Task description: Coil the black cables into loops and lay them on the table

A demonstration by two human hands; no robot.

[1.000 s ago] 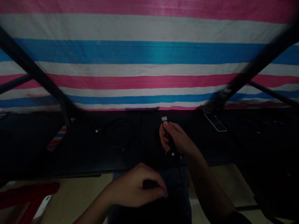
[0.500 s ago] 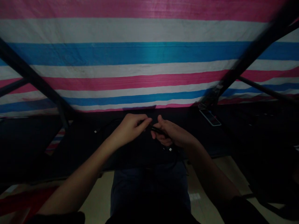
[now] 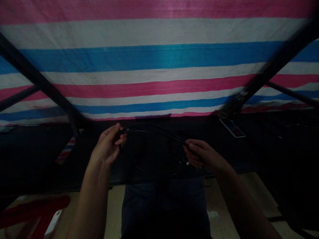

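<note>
A thin black cable [image 3: 154, 130] arches between my two hands above a dark tabletop, in more than one strand. My left hand [image 3: 109, 142] pinches it at the left end, and a strand hangs below the fingers. On the right, my right hand [image 3: 203, 153] is closed round the strands. A small pale connector [image 3: 187, 163] shows just under the right fingers. Dim light hides most of the cable lower down, near the table's front edge.
A phone-like device with a white rim [image 3: 232, 128] lies to the right on the dark table [image 3: 154, 166]. Dark metal struts [image 3: 53, 94] slant up on both sides. A striped pink, white and blue sheet [image 3: 159, 56] hangs behind. Something red [image 3: 37, 209] stands at the lower left.
My hands have moved apart, left and right, and the cable now spans between them. The right hand's fingers have closed round it. The view has shifted slightly.
</note>
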